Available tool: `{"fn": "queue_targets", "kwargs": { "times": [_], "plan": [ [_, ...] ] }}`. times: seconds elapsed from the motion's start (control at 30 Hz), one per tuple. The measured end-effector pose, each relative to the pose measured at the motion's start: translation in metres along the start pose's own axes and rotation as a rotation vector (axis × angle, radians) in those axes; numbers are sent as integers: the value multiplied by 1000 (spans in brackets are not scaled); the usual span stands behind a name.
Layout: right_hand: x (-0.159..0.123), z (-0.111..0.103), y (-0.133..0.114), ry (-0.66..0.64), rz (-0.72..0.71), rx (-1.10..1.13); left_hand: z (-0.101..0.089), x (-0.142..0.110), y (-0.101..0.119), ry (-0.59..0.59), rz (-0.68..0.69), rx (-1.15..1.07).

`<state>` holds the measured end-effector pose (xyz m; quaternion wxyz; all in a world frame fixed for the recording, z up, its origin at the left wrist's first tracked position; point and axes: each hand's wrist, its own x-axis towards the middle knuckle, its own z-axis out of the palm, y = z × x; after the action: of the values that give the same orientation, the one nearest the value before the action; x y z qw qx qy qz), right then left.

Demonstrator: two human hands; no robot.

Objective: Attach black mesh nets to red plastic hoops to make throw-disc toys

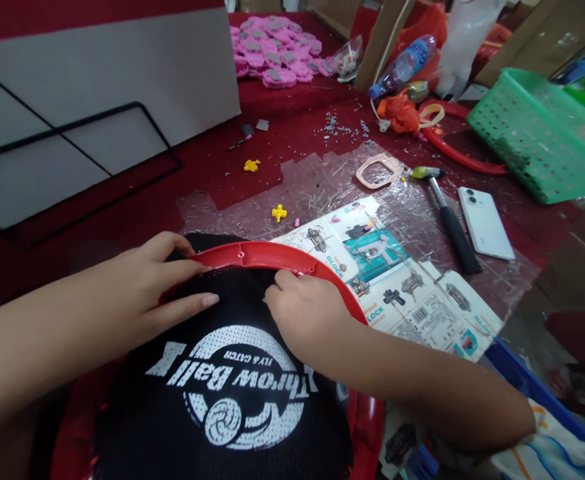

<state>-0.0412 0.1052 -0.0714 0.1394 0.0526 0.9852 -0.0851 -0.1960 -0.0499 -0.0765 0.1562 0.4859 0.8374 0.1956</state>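
A red plastic ring lies in front of me, tilted, with black mesh fabric across it. The fabric carries a white "Throw Ball" print, upside down from here. My left hand grips the ring's far left edge, its fingers over the rim and its thumb on the fabric. Closed at the far inner edge of the ring, my right hand pinches the fabric border against the rim. Its fingertips are mostly hidden beneath the hand. The near part of the ring runs out of view.
To the right lie printed cardboard, a hammer and a white phone. Yellow cross-shaped pieces lie beyond the ring. Pink pieces are piled at the back. A green basket stands far right, a white board at left.
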Motion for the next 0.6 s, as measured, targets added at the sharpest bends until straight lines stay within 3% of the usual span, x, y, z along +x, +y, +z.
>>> {"fn": "queue_targets", "kwargs": {
  "times": [0.07,0.17,0.27,0.37,0.47,0.6],
  "plan": [
    [-2,0,2,110,-35,0,3,5,3,-38,70,62],
    [-2,-4,9,249,-14,104,9,14,12,18,151,46],
    [1,-11,19,267,38,363,10,20,17,-13,118,-108],
    [3,-16,26,284,-45,542,7,23,16,-73,41,-272],
    [6,-14,28,325,-171,554,7,26,15,-29,6,-329],
    [10,-9,30,380,-197,485,12,28,16,1,73,-301]
  ]
}}
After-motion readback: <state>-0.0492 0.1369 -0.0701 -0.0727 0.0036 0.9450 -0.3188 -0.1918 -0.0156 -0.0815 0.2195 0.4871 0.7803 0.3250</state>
